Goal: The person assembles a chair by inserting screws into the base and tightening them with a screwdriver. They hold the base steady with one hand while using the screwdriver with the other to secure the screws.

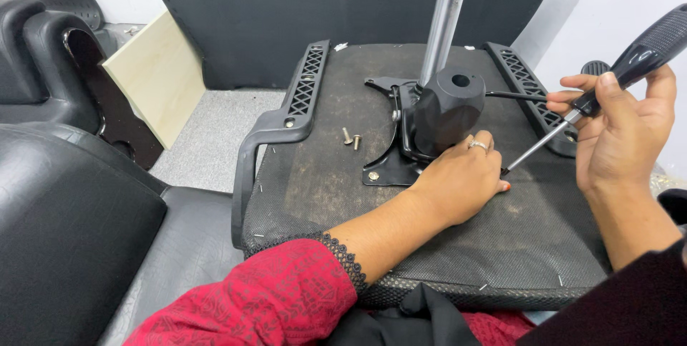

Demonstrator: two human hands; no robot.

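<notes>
I see upturned seat base [429, 246] btwn black chairs; loose screws [351, 137] nearby. R hand [622, 138] grips screwdriver [608, 92]; L hand [458, 178] flat on mechanism plate [390, 167].

Two screws [351, 138] on seat underside [322, 196], left of mechanism plate [390, 167].

glossy metal column [445, 20], matt black plastic armrest [304, 92].

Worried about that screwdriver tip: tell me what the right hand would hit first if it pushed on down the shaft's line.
Probably the left hand: the black-handled screwdriver in the right hand points at its fingertips beside the black metal chair mechanism plate. Depth unclear.
</notes>
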